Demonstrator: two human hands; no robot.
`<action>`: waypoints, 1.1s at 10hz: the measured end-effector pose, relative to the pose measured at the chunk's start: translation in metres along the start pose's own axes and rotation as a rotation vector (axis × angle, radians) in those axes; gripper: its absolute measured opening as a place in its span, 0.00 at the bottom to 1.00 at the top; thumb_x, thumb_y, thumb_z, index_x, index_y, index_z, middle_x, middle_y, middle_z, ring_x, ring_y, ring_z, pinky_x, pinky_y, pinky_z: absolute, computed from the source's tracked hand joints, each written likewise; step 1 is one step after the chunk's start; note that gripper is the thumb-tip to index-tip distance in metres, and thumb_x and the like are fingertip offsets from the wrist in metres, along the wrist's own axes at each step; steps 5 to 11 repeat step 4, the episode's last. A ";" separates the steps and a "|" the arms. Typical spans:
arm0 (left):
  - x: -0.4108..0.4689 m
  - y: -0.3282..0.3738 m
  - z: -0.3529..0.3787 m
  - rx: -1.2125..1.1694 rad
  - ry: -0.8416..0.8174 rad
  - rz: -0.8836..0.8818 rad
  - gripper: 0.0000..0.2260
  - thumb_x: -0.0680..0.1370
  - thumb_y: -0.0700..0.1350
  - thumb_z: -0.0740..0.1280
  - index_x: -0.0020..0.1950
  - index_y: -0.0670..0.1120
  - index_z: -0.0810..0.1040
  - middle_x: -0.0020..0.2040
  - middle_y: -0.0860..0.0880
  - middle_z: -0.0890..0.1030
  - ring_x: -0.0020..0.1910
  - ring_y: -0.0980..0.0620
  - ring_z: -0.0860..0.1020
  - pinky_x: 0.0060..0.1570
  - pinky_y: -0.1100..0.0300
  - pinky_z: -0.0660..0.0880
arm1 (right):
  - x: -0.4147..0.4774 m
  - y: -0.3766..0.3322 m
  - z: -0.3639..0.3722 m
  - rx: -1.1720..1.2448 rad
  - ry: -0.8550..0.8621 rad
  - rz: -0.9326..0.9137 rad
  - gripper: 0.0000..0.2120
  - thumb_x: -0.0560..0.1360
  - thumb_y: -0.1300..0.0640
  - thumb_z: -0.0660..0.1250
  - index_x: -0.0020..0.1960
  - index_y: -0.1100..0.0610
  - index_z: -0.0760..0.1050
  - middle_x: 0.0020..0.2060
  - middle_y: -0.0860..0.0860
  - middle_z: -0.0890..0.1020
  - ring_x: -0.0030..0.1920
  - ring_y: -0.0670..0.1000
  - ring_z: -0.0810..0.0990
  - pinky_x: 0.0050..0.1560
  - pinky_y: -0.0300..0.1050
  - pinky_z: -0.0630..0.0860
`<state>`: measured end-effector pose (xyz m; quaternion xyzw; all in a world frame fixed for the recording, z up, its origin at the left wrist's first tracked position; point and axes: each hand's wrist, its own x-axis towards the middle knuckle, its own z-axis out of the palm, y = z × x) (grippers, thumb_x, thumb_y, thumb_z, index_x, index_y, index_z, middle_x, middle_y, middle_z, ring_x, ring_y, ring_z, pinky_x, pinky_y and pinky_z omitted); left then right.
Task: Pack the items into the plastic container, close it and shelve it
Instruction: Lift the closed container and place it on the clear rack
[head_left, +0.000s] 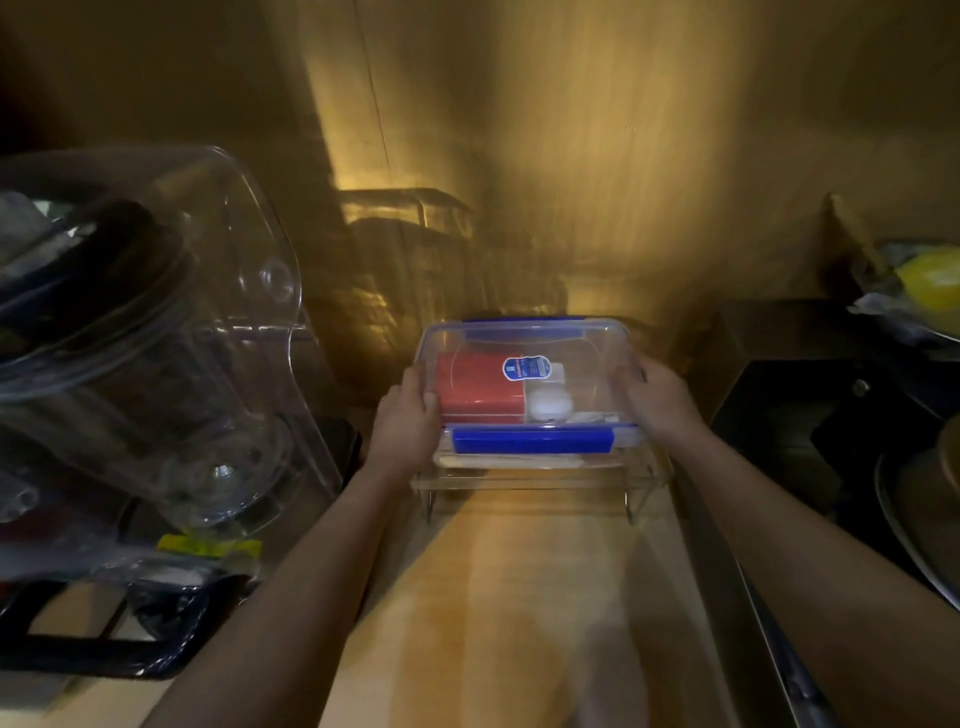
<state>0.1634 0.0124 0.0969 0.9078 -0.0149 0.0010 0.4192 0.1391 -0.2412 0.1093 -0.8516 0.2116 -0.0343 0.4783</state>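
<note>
A clear plastic container (597, 358) with a closed lid and blue clips sits deep on a wooden shelf (519, 597). Through the lid I see a red box (475, 387), a small white round item (549, 404) and a blue sticker on the lid. My left hand (408, 421) grips the container's left side and my right hand (662, 397) grips its right side. The container rests on or just above a clear tray with thin metal legs (530, 480); I cannot tell whether it touches.
A large clear plastic tub (197, 332) holding dark items crowds the left. Below it lies a black-framed object (93, 644). Dark boxes (789, 395) and a yellow object (932, 280) stand at the right. The wooden back wall is close behind.
</note>
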 end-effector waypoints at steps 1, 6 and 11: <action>0.001 0.001 0.000 0.141 0.006 0.014 0.14 0.81 0.52 0.50 0.63 0.50 0.65 0.54 0.44 0.78 0.50 0.47 0.79 0.53 0.44 0.77 | 0.002 -0.001 -0.003 -0.157 -0.008 -0.042 0.25 0.75 0.34 0.49 0.64 0.45 0.71 0.55 0.57 0.81 0.56 0.60 0.79 0.60 0.61 0.74; 0.014 0.038 -0.032 0.550 -0.081 0.095 0.20 0.78 0.61 0.56 0.64 0.50 0.70 0.54 0.46 0.81 0.51 0.46 0.79 0.50 0.50 0.77 | 0.005 -0.056 -0.035 -0.682 -0.182 -0.200 0.13 0.77 0.49 0.59 0.56 0.53 0.76 0.56 0.54 0.80 0.54 0.54 0.78 0.50 0.47 0.71; 0.014 0.038 -0.032 0.550 -0.081 0.095 0.20 0.78 0.61 0.56 0.64 0.50 0.70 0.54 0.46 0.81 0.51 0.46 0.79 0.50 0.50 0.77 | 0.005 -0.056 -0.035 -0.682 -0.182 -0.200 0.13 0.77 0.49 0.59 0.56 0.53 0.76 0.56 0.54 0.80 0.54 0.54 0.78 0.50 0.47 0.71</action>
